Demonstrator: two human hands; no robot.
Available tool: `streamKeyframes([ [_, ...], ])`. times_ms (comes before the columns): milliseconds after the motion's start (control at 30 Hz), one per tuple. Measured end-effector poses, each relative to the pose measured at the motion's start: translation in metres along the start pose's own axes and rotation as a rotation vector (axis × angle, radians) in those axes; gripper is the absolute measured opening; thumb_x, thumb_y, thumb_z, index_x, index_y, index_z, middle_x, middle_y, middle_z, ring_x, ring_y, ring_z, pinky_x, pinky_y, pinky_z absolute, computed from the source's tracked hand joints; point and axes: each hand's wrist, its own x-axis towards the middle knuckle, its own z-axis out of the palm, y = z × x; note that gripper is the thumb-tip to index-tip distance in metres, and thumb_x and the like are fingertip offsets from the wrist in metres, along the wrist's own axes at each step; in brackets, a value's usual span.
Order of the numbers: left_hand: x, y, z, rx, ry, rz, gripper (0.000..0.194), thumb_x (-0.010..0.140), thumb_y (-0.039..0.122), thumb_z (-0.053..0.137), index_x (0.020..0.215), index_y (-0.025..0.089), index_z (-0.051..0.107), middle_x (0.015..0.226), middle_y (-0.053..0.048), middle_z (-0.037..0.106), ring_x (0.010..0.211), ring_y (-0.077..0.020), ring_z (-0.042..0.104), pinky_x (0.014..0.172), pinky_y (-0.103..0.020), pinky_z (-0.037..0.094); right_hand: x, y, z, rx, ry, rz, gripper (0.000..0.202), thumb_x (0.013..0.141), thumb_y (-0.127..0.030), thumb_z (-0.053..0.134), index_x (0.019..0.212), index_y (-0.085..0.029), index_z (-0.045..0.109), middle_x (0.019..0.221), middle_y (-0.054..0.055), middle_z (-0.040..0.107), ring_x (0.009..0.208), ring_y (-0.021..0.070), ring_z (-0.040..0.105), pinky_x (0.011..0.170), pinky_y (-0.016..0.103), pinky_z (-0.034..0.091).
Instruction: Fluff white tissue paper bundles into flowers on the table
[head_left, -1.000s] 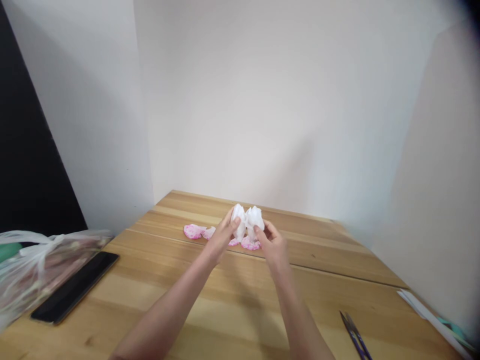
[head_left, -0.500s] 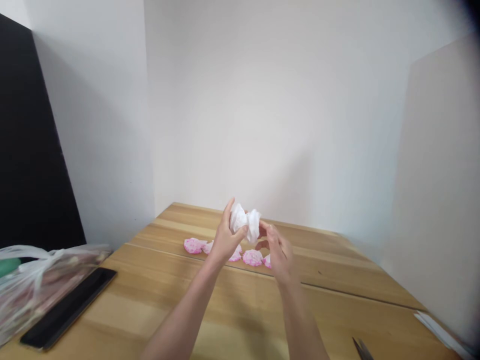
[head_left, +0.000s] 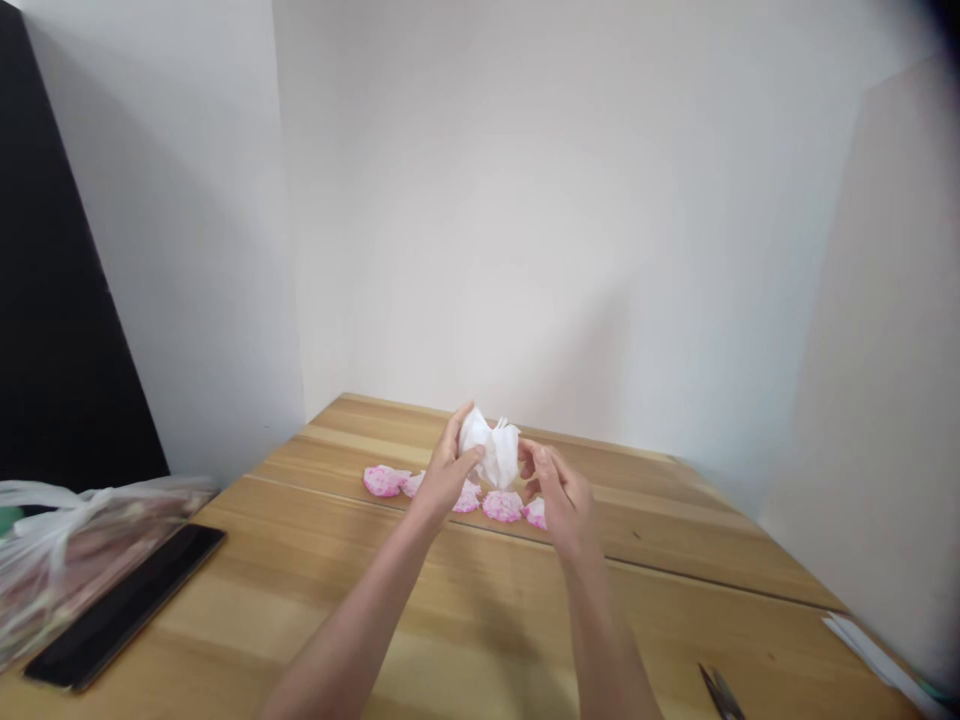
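A white, ruffled piece of tissue paper (head_left: 499,455), pinched in at its middle like a bow, is held up above the table. My left hand (head_left: 446,475) grips its left side, thumb in front and fingers behind. At the right edge, the curled fingers and thumb of my right hand (head_left: 559,490) pinch the thin paper; the exact contact is partly hidden. Behind and below the hands lies a row of several pink-and-white paper flowers, among them a left one (head_left: 385,481) and one under the tissue (head_left: 502,506). My hands cover parts of the row.
A wooden table (head_left: 337,590) stands against white walls. At the left lie a black phone-like slab (head_left: 127,605) and a clear plastic bag (head_left: 67,560) with pinkish contents. Scissors (head_left: 720,692) are at the front right, and white strips (head_left: 874,655) at the right edge.
The right half of the white tissue has been spread, with thin layers now standing up at its top. My right hand stays at its edge. The camera view has shifted slightly.
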Motion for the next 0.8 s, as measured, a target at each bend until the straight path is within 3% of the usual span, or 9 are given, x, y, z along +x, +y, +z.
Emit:
streamKeyframes([
  [200,0.0,-0.004,-0.001,0.001,-0.023,-0.008,0.065,0.078,0.021,0.055,0.139,0.024,0.033,0.123,-0.005,0.055,0.102,-0.0171,0.054,0.089,-0.027,0.043,0.0,0.001,0.002,-0.043,0.026,-0.003,0.043,0.085,-0.05,0.048,0.099,-0.017,0.07,0.074,0.005,0.063,0.065,0.0157,0.056,0.05,0.022,0.043],
  [300,-0.002,-0.002,0.0,-0.023,-0.054,-0.011,0.066,0.078,0.022,0.057,0.139,0.023,0.033,0.124,-0.007,0.055,0.105,-0.0181,0.055,0.09,-0.028,0.043,0.001,0.005,0.003,-0.061,0.06,0.017,0.038,0.082,-0.047,0.053,0.095,-0.017,0.071,0.078,0.005,0.067,0.069,0.0173,0.059,0.053,0.023,0.044],
  [533,-0.005,0.003,0.003,-0.043,-0.102,-0.066,0.07,0.08,0.044,0.06,0.14,0.02,0.033,0.13,-0.012,0.053,0.116,-0.024,0.052,0.097,-0.034,0.041,-0.001,0.009,0.011,-0.081,0.072,0.009,0.031,0.08,-0.043,0.056,0.088,-0.017,0.071,0.077,0.004,0.068,0.066,0.0163,0.059,0.056,0.024,0.045],
  [667,-0.006,0.005,0.005,0.004,-0.105,-0.07,0.087,0.069,0.037,0.073,0.141,0.019,0.029,0.129,-0.013,0.052,0.115,-0.0259,0.052,0.095,-0.035,0.043,-0.005,0.003,0.015,-0.11,0.045,0.012,0.03,0.08,-0.043,0.056,0.088,-0.018,0.071,0.075,0.004,0.068,0.063,0.0157,0.058,0.052,0.023,0.043],
  [800,-0.004,0.003,0.006,-0.011,-0.084,-0.08,0.085,0.067,0.028,0.073,0.14,0.02,0.03,0.12,-0.011,0.057,0.107,-0.0231,0.056,0.089,-0.032,0.046,-0.005,0.004,0.015,-0.109,0.027,0.014,0.03,0.08,-0.042,0.055,0.089,-0.017,0.071,0.075,0.004,0.068,0.061,0.0145,0.056,0.053,0.023,0.043],
])
